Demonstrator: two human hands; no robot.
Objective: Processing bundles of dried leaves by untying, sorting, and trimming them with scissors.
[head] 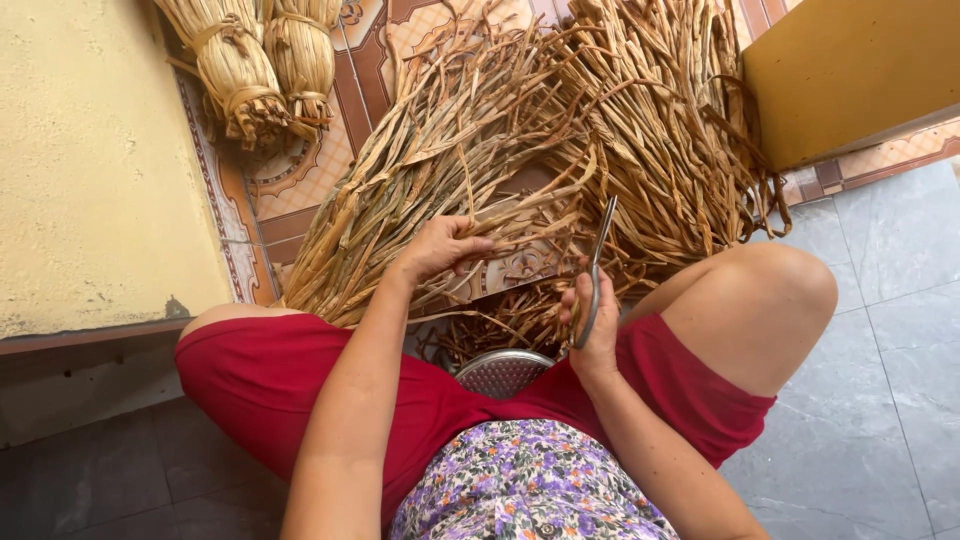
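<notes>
Fabric comes first, nearest of all: a flowered top and red shorts on a person seated low over the floor, knees spread, with the rim of a metal strainer (503,371) showing between the legs. Just beyond it the right hand (592,322) is closed around a pair of scissors (597,268), blades together and pointing up and away. To the left, the left hand (443,246) curls over several dried leaf strips (450,180), fingers bent and pinching them at the near edge of the heap. Short brown trimmings (500,325) lie below the hands, so some cutting looks done, though I judge most remains: the loose pile fans wide and far across the patterned floor tiles (300,195). At far left two tied bundles (262,65) of the same stuff lie finished, bound with twisted bands. A rough yellow wall (90,150) stands at left, a yellow board (850,70) at far right, and grey floor tiles (880,330) at near right.
</notes>
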